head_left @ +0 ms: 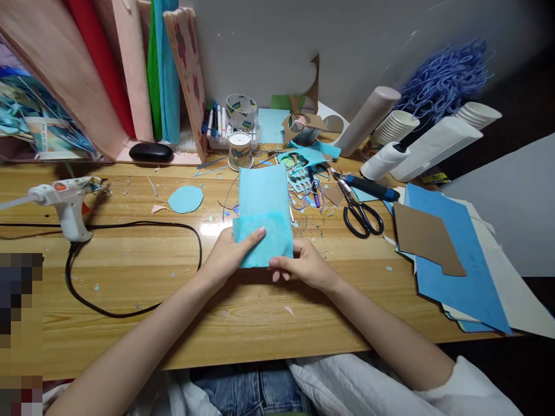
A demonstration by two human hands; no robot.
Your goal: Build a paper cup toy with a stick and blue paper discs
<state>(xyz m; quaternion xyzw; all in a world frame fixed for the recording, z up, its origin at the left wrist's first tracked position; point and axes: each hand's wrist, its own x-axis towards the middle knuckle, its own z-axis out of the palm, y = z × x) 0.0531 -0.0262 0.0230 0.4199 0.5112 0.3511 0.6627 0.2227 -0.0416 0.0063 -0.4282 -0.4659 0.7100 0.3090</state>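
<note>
Above the middle of the table I hold a folded light blue sheet [264, 193], soft-looking like felt or thick paper. Its lower part is a darker turquoise layer lying over the paler one. My left hand [232, 248] grips the left edge, thumb flat across the front and fingers hidden behind. At the lower right corner, my right hand [303, 263] pinches the sheet between thumb and curled fingers. To the left, a light blue paper disc [185, 199] lies flat on the table. Black-handled scissors [363, 219] rest to the right of the sheet.
A white glue gun [71, 208] stands at left, its black cord looping toward my left forearm. Behind are a tape roll [241, 111], markers, a paper cup [240, 151] and scattered scraps. Blue card [459, 254], a cutter [368, 186] and blue cord [442, 81] are at right.
</note>
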